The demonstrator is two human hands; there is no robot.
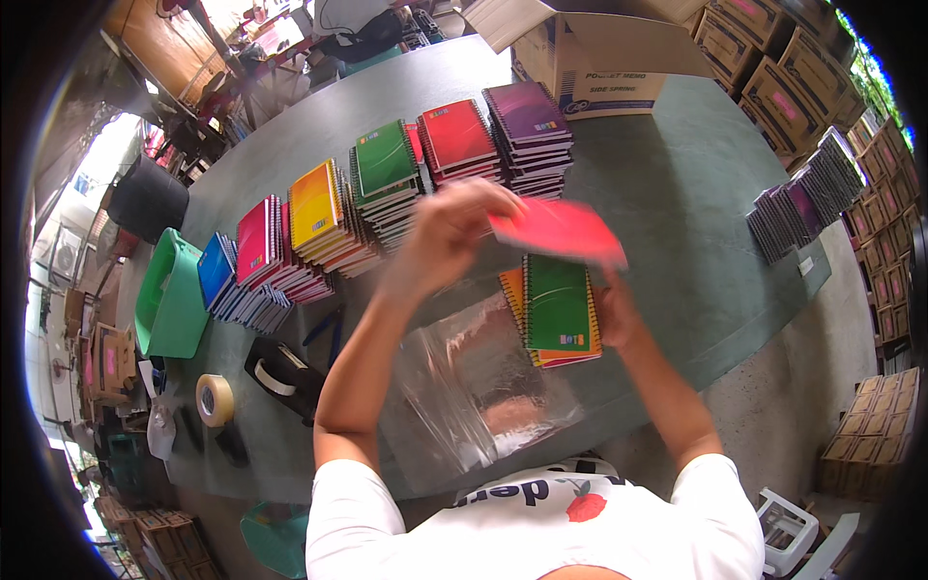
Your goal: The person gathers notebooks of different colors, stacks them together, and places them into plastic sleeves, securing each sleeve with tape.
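Two hands work over a green table (677,193). The left hand (447,232) pinches a blurred red notebook (559,232) by its left edge, holding it just above a small stack of spiral notebooks (558,309). The right hand (615,314) is closed on that stack's right edge. A clear plastic bag (474,382) lies flat beside the stack, reaching the table's near edge. Coloured notebook piles (387,184) line the far side, leaving bare tabletop to the right.

Open green tabletop (677,193) right of centre, notebook stacks (387,184) walling the far left — cardboard box (590,58) behind.
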